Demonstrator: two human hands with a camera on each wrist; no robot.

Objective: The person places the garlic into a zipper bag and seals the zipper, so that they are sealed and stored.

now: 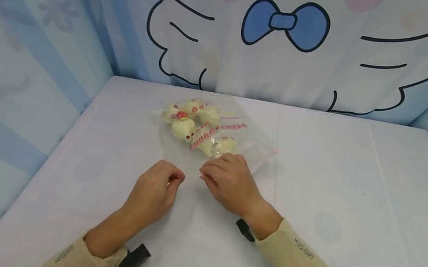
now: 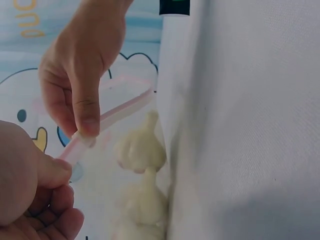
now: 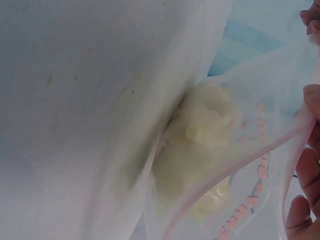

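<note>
A clear zip bag (image 1: 255,152) with red lettering and a pink closure lies on the table, its mouth toward me. Several pale garlic bulbs (image 1: 183,129) sit inside it, their stems and cloves showing in the left wrist view (image 2: 142,147). My left hand (image 1: 150,194) pinches the near left end of the mouth between thumb and fingers. Close beside it, my right hand (image 1: 233,184) pinches the same edge, thumb on the pink strip (image 2: 125,107). In the right wrist view the pink edge (image 3: 235,170) bows away from the hand, so the mouth gapes on that side.
The white-covered table (image 1: 352,223) spreads around the bag. A patterned curtain (image 1: 276,68) hangs behind the far edge, and blue-white curtains (image 1: 16,72) close in the left and right sides. Black straps (image 1: 136,256) show at both cuffs.
</note>
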